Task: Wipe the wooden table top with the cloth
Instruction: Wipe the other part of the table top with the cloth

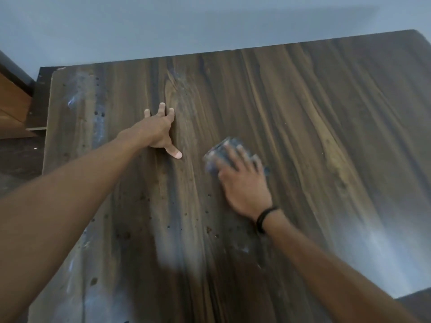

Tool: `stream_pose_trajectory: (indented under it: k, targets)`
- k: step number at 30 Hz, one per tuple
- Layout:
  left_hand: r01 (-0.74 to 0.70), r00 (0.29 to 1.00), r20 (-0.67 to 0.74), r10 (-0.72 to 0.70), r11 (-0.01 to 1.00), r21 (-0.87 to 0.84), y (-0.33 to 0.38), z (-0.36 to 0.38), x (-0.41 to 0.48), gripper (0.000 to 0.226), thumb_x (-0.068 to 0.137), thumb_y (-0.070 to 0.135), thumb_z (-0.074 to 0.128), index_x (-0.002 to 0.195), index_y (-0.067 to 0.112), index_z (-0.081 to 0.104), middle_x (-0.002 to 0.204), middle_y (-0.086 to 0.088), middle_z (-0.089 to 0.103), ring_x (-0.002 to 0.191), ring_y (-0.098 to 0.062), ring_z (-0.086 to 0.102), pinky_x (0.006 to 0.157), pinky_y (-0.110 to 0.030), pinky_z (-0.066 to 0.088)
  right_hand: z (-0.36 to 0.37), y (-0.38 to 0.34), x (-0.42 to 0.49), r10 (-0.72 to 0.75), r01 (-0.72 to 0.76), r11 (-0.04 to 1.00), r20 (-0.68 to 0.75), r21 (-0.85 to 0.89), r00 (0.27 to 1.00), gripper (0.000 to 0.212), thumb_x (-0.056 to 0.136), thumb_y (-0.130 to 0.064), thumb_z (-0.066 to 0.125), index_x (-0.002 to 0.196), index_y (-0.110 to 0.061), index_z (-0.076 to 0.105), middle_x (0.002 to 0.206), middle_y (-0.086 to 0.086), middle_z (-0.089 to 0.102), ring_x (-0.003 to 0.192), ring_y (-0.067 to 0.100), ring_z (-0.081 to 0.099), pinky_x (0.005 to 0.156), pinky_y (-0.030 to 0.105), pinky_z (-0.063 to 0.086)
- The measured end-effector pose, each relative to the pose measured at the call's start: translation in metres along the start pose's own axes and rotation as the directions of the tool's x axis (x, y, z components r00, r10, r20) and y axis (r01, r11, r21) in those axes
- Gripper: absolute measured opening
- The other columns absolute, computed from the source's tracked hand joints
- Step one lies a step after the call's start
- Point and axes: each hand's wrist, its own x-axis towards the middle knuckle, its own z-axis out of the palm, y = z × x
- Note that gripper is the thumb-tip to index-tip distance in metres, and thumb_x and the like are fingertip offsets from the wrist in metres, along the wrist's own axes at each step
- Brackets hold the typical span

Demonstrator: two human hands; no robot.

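Note:
The dark wooden table top [303, 117] fills most of the view, with streaked grain, small dark spots and pale smears. My right hand [242, 180] presses flat on a bluish-grey cloth [218, 155] near the middle of the table; the cloth and fingers are motion-blurred, and only the cloth's far and left edges show past my fingers. A black band circles my right wrist. My left hand [161, 129] rests on the wood to the left, fingers spread, thumb out, holding nothing.
A pale grey-blue wall [210, 24] runs behind the table's far edge. At the left, past the table's edge, stand brown wooden boards or furniture [14, 106] and a dark floor. White smears mark the table's left side [77, 94].

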Motion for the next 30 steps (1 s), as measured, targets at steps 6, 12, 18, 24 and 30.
stream_pose_trajectory:
  k: [6,12,18,24,30]
  targets:
    - [0.024,0.998,-0.061,-0.023,1.000,0.007,0.010,0.006,-0.019,0.131,0.064,0.052,0.084,0.156,0.024,-0.005,0.163,-0.002,-0.015,0.147,-0.043,-0.006,0.113,-0.059,0.019,-0.015,0.018,-0.003,0.059,-0.063,0.997,0.081,0.047,0.995,0.051,0.106,-0.039,0.028,0.154,-0.051,0.017,0.167,-0.013,0.006,0.155,0.016,0.004,0.122,0.049,0.011]
    - [0.001,0.994,-0.110,0.005,0.999,0.049,0.033,0.034,-0.058,0.106,0.081,0.048,0.074,0.157,0.022,0.005,0.163,-0.009,-0.007,0.147,-0.043,0.004,0.115,-0.054,0.014,-0.006,0.028,-0.073,-0.223,0.224,0.975,0.082,0.001,0.971,0.051,0.105,-0.040,0.026,0.154,-0.051,0.018,0.167,-0.013,0.009,0.154,0.017,0.009,0.122,0.051,0.014]
    - [0.035,0.999,-0.036,-0.038,0.997,-0.074,0.029,0.078,-0.083,0.157,0.029,0.082,0.069,0.154,0.032,-0.012,0.161,0.001,-0.020,0.145,-0.044,-0.012,0.114,-0.062,0.014,-0.002,0.015,-0.126,-0.167,0.163,0.986,0.105,0.042,0.980,0.051,0.105,-0.041,0.022,0.154,-0.051,0.014,0.167,-0.014,0.003,0.155,0.016,0.000,0.122,0.048,0.003]
    - [0.066,0.992,-0.096,-0.078,0.990,-0.122,0.029,0.085,-0.090,0.153,0.031,0.081,0.070,0.155,0.031,-0.004,0.163,0.003,-0.012,0.147,-0.043,-0.005,0.114,-0.062,0.018,-0.005,0.021,-0.152,-0.020,0.017,0.999,0.075,0.046,0.997,0.051,0.107,-0.038,0.027,0.155,-0.050,0.017,0.167,-0.014,0.004,0.154,0.016,0.001,0.122,0.047,0.004]
    - [0.102,0.983,-0.138,-0.121,0.985,-0.139,0.041,0.089,-0.100,0.127,0.064,0.058,0.081,0.157,0.026,0.001,0.164,0.001,-0.009,0.148,-0.038,-0.003,0.115,-0.059,0.017,-0.015,0.054,-0.185,-0.017,0.014,0.999,0.114,0.029,0.993,0.049,0.107,-0.042,0.022,0.154,-0.055,0.011,0.167,-0.019,0.001,0.154,0.011,-0.003,0.123,0.043,0.000]
